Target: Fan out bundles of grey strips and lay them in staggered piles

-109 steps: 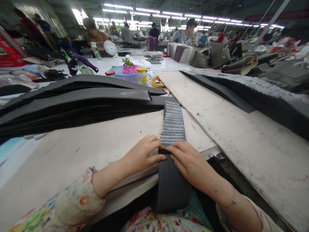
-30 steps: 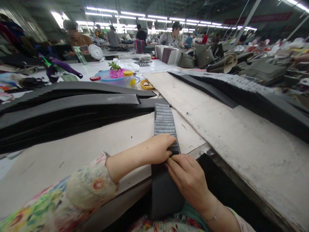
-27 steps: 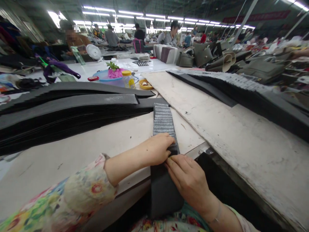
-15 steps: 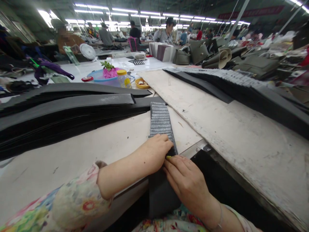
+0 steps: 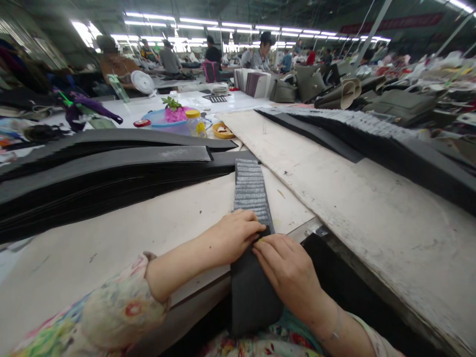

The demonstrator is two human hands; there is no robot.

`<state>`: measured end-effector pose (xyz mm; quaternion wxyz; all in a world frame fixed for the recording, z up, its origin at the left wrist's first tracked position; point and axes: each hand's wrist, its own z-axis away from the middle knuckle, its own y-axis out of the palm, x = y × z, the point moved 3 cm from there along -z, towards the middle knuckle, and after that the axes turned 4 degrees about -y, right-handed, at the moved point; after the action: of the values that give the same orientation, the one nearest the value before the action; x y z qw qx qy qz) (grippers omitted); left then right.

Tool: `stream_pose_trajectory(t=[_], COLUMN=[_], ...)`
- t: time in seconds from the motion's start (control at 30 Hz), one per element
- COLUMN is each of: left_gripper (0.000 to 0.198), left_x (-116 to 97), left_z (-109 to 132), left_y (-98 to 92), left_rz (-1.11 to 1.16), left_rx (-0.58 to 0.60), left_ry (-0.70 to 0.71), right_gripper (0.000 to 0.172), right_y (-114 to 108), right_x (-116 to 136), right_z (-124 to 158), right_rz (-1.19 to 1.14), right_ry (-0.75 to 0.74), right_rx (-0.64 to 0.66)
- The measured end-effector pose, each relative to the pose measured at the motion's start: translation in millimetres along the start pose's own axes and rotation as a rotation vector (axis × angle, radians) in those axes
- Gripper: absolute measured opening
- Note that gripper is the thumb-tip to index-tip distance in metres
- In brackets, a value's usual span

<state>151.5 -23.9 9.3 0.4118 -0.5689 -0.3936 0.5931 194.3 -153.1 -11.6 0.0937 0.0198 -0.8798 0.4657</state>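
A stack of dark grey strips (image 5: pixel 253 292) runs from the board's front edge towards my lap, its staggered grey ends (image 5: pixel 251 186) lying fanned out on the pale board (image 5: pixel 178 213). My left hand (image 5: pixel 240 235) is closed on the upper side of the dark strip, its fingertips pressed at the fold. Right beside it, my right hand (image 5: pixel 288 263) pinches the strip's edge, fingers together. Something small and yellow shows at the right fingertips. The fingertips' undersides and thumbs are mostly hidden.
Piles of dark strips (image 5: pixel 111 171) lie at the left, and another pile (image 5: pixel 372 134) on the right board (image 5: pixel 349 208). Behind stand a blue basin (image 5: pixel 159 119), a yellow-lidded jar (image 5: pixel 194 124) and a yellow dish (image 5: pixel 223 130). Grey bags and several people are farther back.
The whole view has shifted slightly. My left hand has moved a little away from my right hand at the fold, and more of the dark strip shows between them.
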Motion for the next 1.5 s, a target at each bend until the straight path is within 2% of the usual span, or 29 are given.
stream_pose_trajectory(t=[0.23, 0.33, 0.43, 0.67, 0.9, 1.03, 1.2, 1.33, 1.5], left_gripper=[0.026, 0.025, 0.025, 0.02, 0.019, 0.022, 0.025, 0.026, 0.027], left_x=[19, 20, 20, 14, 13, 18, 20, 27, 44], left_z=[24, 27, 27, 27, 31, 41, 60, 67, 65], left_y=[-8.7, -7.3, -6.4, -7.3, -0.9, 3.4, 19.6, 27.2, 15.9], left_rz=[0.201, 0.237, 0.228, 0.134, -0.013, 0.045, 0.147, 0.348, 0.389], left_rx=[-0.079, -0.115, -0.122, -0.087, -0.062, -0.166, -0.312, -0.311, -0.355], left_ry=[-0.145, -0.159, -0.163, -0.128, -0.092, -0.137, -0.229, -0.266, -0.287], right_gripper=[0.015, 0.029, 0.042, 0.028, 0.019, 0.022, 0.023, 0.022, 0.023], right_y=[2, 2, 2, 5, 5, 4, 6, 8, 9], right_x=[-8, -16, -24, -28, -21, -22, -19, -18, -19], right_z=[-5, -9, -15, -26, -29, -28, -27, -26, -22], right_rz=[-0.046, -0.024, -0.045, -0.199, -0.122, -0.121, -0.107, -0.105, -0.091], right_ry=[0.062, 0.119, 0.127, 0.033, -0.046, -0.035, -0.024, 0.006, 0.015], right_rx=[0.025, 0.038, 0.105, 0.275, 0.343, 0.329, 0.281, 0.25, 0.21])
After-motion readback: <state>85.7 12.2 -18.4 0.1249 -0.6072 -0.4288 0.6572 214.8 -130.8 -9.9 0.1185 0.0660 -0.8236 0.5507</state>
